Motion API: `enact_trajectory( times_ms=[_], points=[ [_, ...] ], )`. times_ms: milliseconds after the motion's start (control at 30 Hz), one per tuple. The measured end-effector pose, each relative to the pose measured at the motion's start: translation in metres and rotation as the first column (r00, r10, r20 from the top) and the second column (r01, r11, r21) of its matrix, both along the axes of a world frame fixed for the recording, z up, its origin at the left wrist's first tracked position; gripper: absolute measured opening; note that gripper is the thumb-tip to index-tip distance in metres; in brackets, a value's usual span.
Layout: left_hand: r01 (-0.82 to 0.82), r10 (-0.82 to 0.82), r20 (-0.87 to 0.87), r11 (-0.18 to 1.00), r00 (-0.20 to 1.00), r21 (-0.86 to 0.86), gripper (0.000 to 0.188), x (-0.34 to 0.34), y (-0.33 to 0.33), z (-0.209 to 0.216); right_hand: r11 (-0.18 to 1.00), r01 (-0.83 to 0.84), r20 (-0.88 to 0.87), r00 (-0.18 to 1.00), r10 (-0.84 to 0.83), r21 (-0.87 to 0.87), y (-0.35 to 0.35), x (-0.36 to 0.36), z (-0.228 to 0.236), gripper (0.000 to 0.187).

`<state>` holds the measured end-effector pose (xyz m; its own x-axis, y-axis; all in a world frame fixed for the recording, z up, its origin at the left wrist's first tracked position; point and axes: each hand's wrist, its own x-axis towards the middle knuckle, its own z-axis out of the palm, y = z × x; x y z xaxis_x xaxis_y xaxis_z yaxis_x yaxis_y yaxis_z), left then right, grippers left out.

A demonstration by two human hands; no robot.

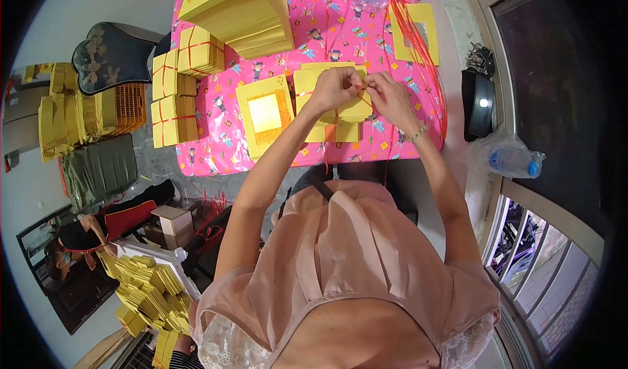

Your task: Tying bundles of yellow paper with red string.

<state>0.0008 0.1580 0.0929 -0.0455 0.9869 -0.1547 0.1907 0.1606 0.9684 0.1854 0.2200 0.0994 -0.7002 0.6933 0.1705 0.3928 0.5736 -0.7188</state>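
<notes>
A red string (362, 93) is pinched between the closed fingers of the left hand (335, 88) and right hand (390, 98), held together above a yellow paper stack (327, 117); both forearms are stretched forward.

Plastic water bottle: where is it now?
Head view, far right: the plastic water bottle lies on the window ledge, below the black device, right of the pink table.

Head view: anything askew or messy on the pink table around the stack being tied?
Loose red strings trail across the pink table and over its right edge. The yellow paper stack under the left hand and right hand sits unevenly, with lower sheets poking out. Nothing looks damaged or spilled.
</notes>
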Motion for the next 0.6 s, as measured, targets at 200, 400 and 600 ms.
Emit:
enact_trajectory(
  times_ms=[200, 400, 600],
  points=[
    [0.144, 0.057, -0.572, 0.943, 0.818, 0.3, 0.018, 0.002, -0.007, 0.005, 0.967, -0.046, -0.039, 0.999, 0.037, -0.249, 0.007, -0.01, -0.019, 0.02],
    [0.045, 0.245, -0.527, 0.877, 0.814, 0.478, 0.021, 0.017, -0.011, -0.004, 0.811, -0.085, -0.289, 0.951, -0.107, -0.579, 0.014, -0.01, -0.042, 0.012],
    [-0.012, 0.282, -0.444, 0.854, 0.85, 0.52, 0.019, 0.014, -0.016, -0.012, 0.926, -0.128, -0.168, 0.983, 0.071, -0.356, 0.026, -0.008, -0.045, 0.023]
  ],
)
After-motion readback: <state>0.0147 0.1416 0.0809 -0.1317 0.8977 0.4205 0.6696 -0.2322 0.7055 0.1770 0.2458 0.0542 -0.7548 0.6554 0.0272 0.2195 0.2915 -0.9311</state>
